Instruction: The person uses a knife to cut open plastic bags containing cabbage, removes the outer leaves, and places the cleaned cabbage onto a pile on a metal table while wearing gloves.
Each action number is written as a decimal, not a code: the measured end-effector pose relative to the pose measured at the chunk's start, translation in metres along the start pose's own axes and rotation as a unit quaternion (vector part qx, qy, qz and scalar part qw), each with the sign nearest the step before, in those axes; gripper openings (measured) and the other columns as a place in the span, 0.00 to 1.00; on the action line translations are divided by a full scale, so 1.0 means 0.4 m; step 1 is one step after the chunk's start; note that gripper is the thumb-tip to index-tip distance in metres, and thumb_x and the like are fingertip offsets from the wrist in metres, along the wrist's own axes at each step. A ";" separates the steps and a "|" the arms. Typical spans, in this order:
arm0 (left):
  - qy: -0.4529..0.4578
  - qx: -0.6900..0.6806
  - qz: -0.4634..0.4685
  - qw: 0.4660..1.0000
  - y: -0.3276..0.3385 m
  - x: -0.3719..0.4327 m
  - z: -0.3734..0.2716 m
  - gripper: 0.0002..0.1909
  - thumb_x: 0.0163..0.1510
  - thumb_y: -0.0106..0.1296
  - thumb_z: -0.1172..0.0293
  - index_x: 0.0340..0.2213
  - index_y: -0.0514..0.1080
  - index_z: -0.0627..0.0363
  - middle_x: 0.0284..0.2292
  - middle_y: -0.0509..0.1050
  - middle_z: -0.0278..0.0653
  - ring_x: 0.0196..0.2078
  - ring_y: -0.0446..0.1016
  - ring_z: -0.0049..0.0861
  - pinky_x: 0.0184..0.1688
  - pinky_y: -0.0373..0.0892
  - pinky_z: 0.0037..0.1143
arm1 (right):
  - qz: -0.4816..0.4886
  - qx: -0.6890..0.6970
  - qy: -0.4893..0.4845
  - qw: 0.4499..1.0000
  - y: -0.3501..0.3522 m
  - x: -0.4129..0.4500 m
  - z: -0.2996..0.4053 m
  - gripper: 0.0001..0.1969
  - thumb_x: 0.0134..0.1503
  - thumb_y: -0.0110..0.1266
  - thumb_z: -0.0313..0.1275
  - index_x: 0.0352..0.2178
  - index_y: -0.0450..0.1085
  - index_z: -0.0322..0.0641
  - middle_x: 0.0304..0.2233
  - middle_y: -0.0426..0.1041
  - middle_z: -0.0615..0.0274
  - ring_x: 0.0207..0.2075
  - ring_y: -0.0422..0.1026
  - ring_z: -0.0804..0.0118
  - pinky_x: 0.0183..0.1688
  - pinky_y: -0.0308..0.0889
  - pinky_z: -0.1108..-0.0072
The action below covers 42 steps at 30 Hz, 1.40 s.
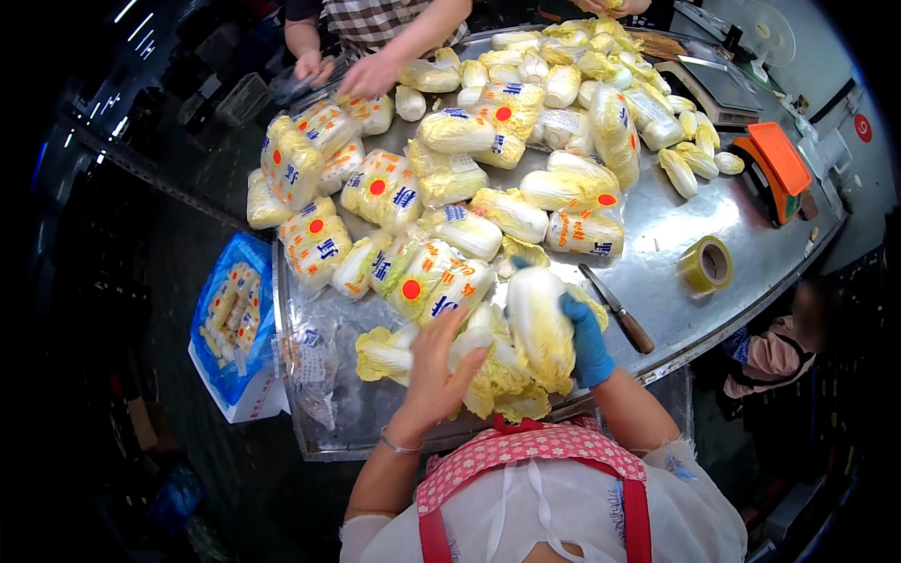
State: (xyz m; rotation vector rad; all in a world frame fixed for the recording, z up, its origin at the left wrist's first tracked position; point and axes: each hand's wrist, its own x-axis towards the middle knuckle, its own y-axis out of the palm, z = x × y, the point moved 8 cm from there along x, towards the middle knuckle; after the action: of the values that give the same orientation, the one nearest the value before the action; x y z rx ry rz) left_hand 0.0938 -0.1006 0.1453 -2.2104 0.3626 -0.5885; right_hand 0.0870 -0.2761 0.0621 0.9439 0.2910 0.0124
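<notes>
My right hand [590, 341], in a blue glove, holds a whole napa cabbage [539, 320] by its right side, above a heap of loose yellow-green cabbage leaves [517, 402]. Bare, with its fingers apart, my left hand [442, 362] hovers over or rests on the left part of that heap; whether it touches the leaves I cannot tell. Printed clear bags of napa cabbages [436, 281] lie just beyond both hands. To the right of the held cabbage, a knife with a wooden handle [635, 333] lies on the metal table [654, 274].
A roll of yellow tape [706, 264], an orange scale [781, 165] and a flat metal scale [718, 81] stand on the right. Empty-looking plastic bags [310, 369] lie at the left edge, beside a blue-lined box [236, 317]. Across the table, a co-worker's hands [369, 76] are near bagged cabbages.
</notes>
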 end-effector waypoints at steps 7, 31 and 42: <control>-0.243 -0.614 0.096 0.745 0.130 0.007 0.013 0.31 0.56 0.49 0.72 0.57 0.48 0.58 0.48 0.61 0.43 0.49 0.66 0.25 0.48 0.65 0.24 | -0.017 -0.572 -0.174 0.801 0.098 -0.017 0.054 0.43 0.51 0.56 0.38 0.62 0.40 0.38 0.48 0.62 0.48 0.48 0.64 0.57 0.50 0.62 0.71; -0.087 -0.333 0.030 0.938 0.098 -0.010 0.015 0.20 0.59 0.36 0.78 0.53 0.58 0.60 0.38 0.71 0.41 0.36 0.68 0.16 0.38 0.65 0.19 | 0.021 -0.526 -0.069 0.847 0.093 -0.045 0.013 0.46 0.40 0.67 0.33 0.60 0.51 0.46 0.47 0.65 0.55 0.48 0.65 0.64 0.53 0.60 0.75; -0.123 -0.292 -0.017 0.948 0.088 -0.004 0.073 0.22 0.58 0.44 0.70 0.53 0.58 0.60 0.43 0.67 0.39 0.44 0.65 0.21 0.50 0.60 0.22 | 0.058 -0.007 0.104 0.993 0.034 -0.037 -0.069 0.36 0.49 0.55 0.32 0.57 0.52 0.34 0.53 0.62 0.56 0.53 0.63 0.64 0.56 0.57 0.76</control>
State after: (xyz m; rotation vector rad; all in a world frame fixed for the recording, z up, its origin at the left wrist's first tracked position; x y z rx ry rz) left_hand 0.1055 -0.1039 0.1012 -2.8262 0.4042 -0.2255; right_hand 0.0675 -0.2481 0.0615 0.9466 0.4272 0.2199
